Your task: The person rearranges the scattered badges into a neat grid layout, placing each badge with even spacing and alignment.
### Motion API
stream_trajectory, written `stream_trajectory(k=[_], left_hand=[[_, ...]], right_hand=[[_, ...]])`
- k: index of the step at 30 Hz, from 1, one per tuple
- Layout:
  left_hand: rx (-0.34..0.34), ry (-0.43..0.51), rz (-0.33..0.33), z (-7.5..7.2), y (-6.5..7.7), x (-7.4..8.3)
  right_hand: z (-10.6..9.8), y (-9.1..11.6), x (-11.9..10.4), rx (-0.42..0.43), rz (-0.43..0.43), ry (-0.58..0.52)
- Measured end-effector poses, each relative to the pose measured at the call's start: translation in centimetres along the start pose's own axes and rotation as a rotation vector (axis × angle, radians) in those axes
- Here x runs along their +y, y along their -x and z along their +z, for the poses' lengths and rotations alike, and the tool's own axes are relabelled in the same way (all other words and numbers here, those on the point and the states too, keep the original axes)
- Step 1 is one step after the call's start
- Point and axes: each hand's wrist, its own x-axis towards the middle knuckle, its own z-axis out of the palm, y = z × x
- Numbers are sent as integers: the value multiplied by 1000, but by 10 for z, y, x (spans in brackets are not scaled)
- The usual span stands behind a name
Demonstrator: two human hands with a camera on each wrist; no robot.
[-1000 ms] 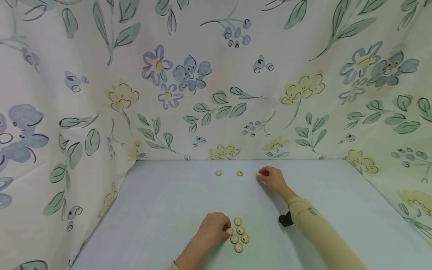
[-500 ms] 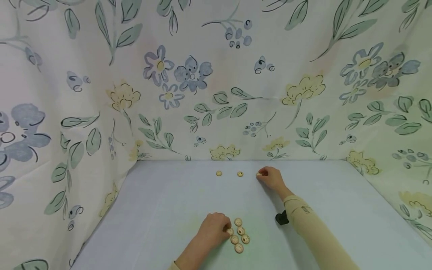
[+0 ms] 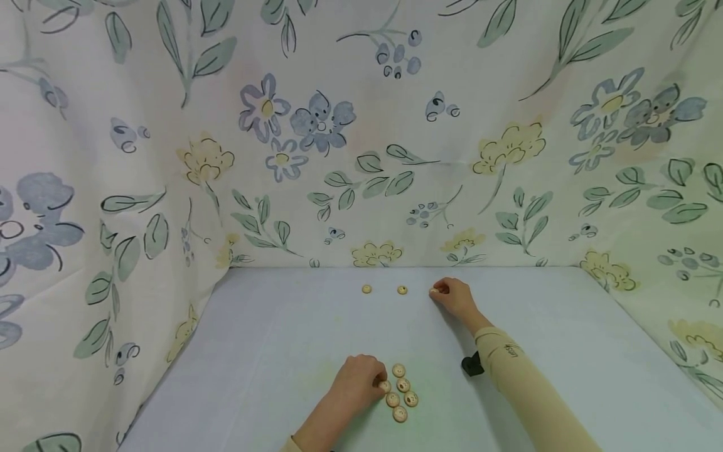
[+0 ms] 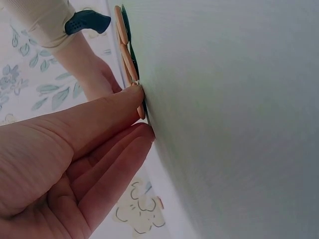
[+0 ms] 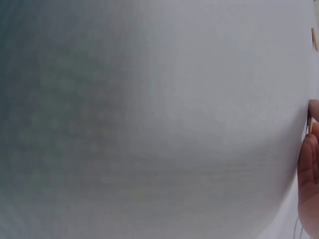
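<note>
Near the front of the white table, my left hand pinches a round, pale wooden button between thumb and fingers. In the left wrist view the thumb lies on the button's edge, with the fingertips just below it at the tabletop. Beside this hand several more wooden buttons lie flat in a close cluster, some with dark marks. Far back, my right hand pinches another wooden button at its fingertips, partly hidden by them. The right wrist view shows that button edge-on between thumb and fingers.
Two single wooden buttons, one plain and one with a dark spot, lie left of my right hand in a row along the table's back. A floral cloth hangs behind and beside the white table. A black device shows under the right sleeve.
My right forearm has shifted slightly left, while the right fingers stay at the same button. The left hand and the cluster of buttons keep their places.
</note>
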Motion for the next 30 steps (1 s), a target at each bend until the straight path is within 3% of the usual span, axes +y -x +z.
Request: stream_trajectory(k=[16, 30], left_hand=[[-17, 3, 10, 0, -2, 2], [-13, -11, 2, -1, 1, 1]], right_hand=[[-4, 6, 6, 8, 0, -30], [-10, 37, -2, 10, 31, -209]])
